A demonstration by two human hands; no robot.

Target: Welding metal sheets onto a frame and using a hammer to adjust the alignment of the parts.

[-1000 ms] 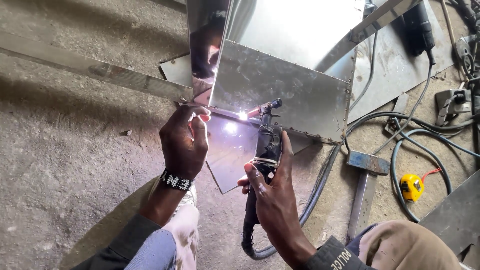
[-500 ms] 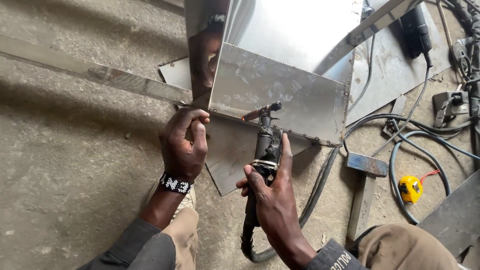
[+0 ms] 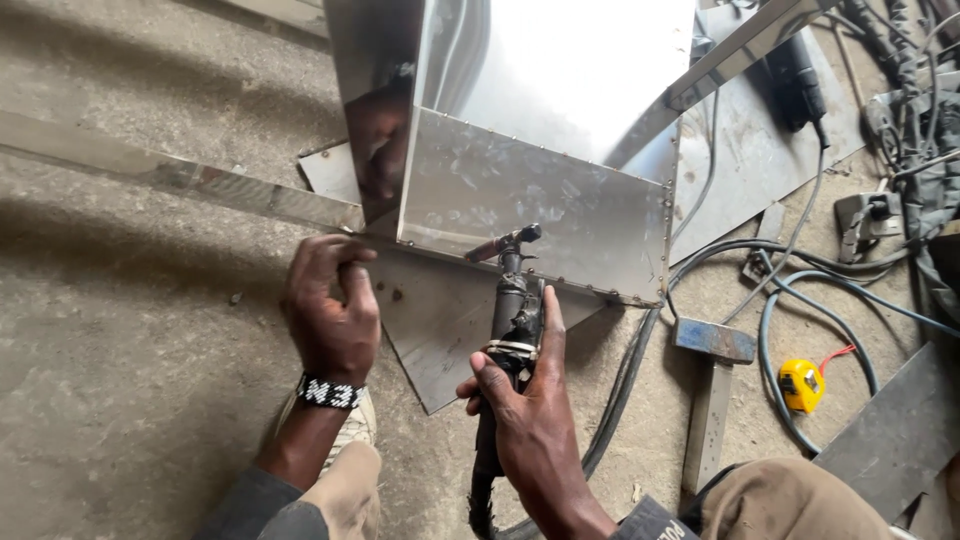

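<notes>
Two hands: both low, at shiny steel box [image 3: 540, 200] on concrete floor [image 3: 120, 400]
Right hand [image 3: 525, 415]: fist closed round welding torch [image 3: 512, 310] — tip at box's lower seam
Left hand [image 3: 330, 310]: fingertips pinched on thin rod at box's corner — beaded wristband [image 3: 328, 392]

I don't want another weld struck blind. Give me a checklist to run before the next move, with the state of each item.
1. Right hand firmly around the black welding torch: ok.
2. Torch tip close to the seam of the shiny sheet-metal box: ok, though contact cannot be told.
3. Left hand steadying the thin metal rod at the box corner: ok.
4. Arc off: ok, no glow shows.
5. Gloves on both hands: not ok, both are bare.
6. Black cables free of the blue-headed hammer and yellow tape measure: cannot tell.
</notes>
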